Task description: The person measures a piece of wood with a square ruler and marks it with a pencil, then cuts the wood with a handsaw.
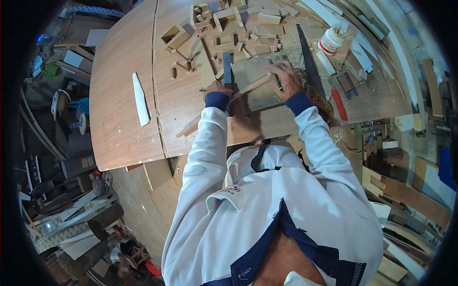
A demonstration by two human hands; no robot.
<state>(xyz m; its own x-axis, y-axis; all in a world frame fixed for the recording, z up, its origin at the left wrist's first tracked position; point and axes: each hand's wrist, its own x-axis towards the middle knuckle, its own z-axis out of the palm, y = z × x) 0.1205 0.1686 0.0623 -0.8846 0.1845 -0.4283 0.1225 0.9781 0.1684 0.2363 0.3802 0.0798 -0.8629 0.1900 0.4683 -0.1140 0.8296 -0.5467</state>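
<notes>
My left hand (218,89) is closed around a thin wooden strip (252,87) that runs slantwise across the table. Right beside its fingers lies a dark straight bar (227,66), running away from me. My right hand (287,78) is closed on a dark pencil (278,82) near the far end of the strip. Beneath the strip and my right hand rests a flat worn board (262,101). A handsaw (310,62) lies just right of my right hand. Fingertips of both hands are partly hidden.
Several small wooden boxes and offcuts (269,29) cover the back of the table (119,114). A white glue container (331,42) stands at the back right, with a red-handled tool (338,104) nearer me. A white pointed piece (140,99) lies left, near a table seam.
</notes>
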